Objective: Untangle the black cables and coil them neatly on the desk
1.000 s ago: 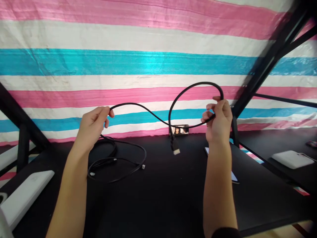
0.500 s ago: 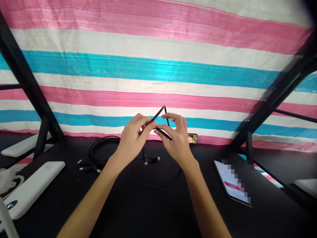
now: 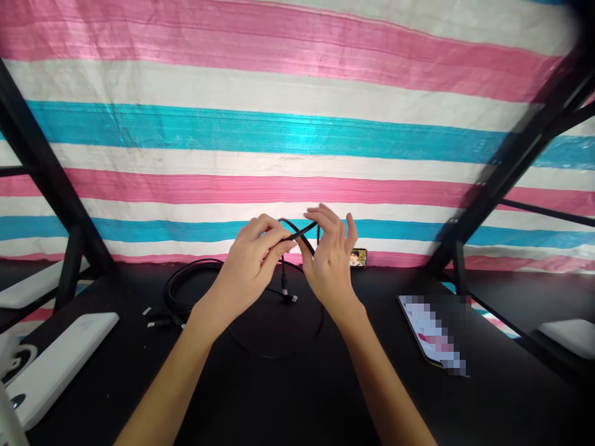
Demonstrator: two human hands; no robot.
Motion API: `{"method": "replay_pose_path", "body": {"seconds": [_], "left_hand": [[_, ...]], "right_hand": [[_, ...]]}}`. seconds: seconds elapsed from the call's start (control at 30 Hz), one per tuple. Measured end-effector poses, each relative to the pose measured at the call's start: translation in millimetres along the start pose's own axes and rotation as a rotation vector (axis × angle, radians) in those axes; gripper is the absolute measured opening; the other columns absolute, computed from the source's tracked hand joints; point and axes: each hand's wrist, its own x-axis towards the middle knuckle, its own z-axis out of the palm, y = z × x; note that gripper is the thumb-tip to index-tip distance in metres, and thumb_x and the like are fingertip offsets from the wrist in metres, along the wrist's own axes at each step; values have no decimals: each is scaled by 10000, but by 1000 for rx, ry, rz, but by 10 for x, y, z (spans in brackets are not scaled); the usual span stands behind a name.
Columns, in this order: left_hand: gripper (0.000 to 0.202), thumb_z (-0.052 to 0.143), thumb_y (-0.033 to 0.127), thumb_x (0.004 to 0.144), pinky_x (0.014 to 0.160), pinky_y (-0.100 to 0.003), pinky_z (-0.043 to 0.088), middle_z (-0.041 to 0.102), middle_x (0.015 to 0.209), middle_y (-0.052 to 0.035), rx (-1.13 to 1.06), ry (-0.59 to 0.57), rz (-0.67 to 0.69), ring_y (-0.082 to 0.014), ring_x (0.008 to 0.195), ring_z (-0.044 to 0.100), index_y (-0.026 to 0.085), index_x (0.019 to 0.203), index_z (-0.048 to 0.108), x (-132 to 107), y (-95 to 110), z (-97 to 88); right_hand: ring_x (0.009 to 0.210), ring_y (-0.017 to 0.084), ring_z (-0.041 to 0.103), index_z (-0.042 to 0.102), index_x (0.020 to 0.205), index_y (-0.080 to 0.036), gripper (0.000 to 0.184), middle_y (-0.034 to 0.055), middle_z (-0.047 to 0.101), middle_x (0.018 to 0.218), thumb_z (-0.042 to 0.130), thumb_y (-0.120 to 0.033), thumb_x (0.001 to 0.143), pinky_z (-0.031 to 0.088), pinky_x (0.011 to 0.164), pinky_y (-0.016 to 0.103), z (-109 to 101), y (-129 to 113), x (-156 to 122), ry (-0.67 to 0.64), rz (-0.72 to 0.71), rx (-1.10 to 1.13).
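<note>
My left hand is closed in a pinch on a black cable, gripping it between thumb and fingertips above the table. Just to its right, my right hand has the cable running between its thumb and fingers, with the outer fingers spread. Strands of the cable cross between both hands, and a loop rises behind them. Below, a cable plug dangles, and another plug shows close by. Part of the cable curves down toward the tabletop, its course partly hidden by my hands.
A coiled black cable lies left of my hands. Further left is a white power bank. A small phone leans at the back, and a larger phone lies at right. Black frame bars flank the striped sheet.
The tall bent peak of cable between my hands has dropped into a lower crossing loop. My right hand's fingers have spread and moved over the cable; my left hand keeps its pinch.
</note>
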Motion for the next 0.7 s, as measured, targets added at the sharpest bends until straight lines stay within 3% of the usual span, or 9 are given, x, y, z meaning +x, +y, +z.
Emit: {"method": "replay_pose_path", "body": {"seconds": [0.07,0.17,0.27,0.37,0.47,0.57,0.63,0.7], "left_hand": [[172,426,199,912,763,-331,382,526,881,-38,88,-3,10,-168,838,488,184,822,572,-3,-27,-5],[174,431,217,913,760,-333,372,539,877,-28,109,-69,12,-164,825,490,193,823,578,-9,-40,-1],[196,419,210,917,756,-317,372,541,837,-14,51,-130,-15,-152,802,497,198,798,573,-12,-34,-8],[230,406,208,919,773,-309,373,540,818,-12,31,-130,-40,-150,804,503,197,762,574,-4,-64,-34],[260,402,228,917,771,-300,385,549,811,-19,9,-125,-76,-154,811,512,192,733,581,11,-161,-56],[256,432,273,905,779,-298,393,567,826,-25,-22,-121,-108,-162,836,525,192,730,600,26,-288,-56],[242,450,321,895,771,-301,408,580,844,-29,-36,-121,-150,-169,846,537,198,763,611,29,-356,-48],[221,473,381,875,756,-309,436,596,915,-41,-41,-115,-230,-183,873,554,208,879,611,18,-404,-51]], "right_hand": [[1032,197,555,520,1018,-234,170,49,629,1000,405,-196,900,207,1058,460,-62,41,29,-117,20,-24],[834,173,604,572,847,-216,200,22,659,836,394,-129,873,309,988,405,-132,144,49,-291,83,48],[630,160,597,610,838,-202,200,4,627,648,417,-150,855,440,747,326,-175,250,43,-514,248,178],[449,103,529,632,886,-183,231,-17,574,589,402,-204,871,405,508,230,-224,293,35,-641,396,427],[400,64,522,625,926,-166,249,-5,603,678,408,-284,894,367,419,194,-297,252,53,-746,470,707],[352,56,505,611,935,-155,318,-13,603,625,425,-411,897,329,358,180,-368,178,86,-911,504,955],[318,49,476,593,901,-152,344,-34,573,553,409,-442,901,299,329,170,-390,142,105,-926,541,1085],[314,48,468,569,859,-155,342,-51,541,512,404,-452,903,260,307,161,-392,130,119,-846,594,1153]]}}
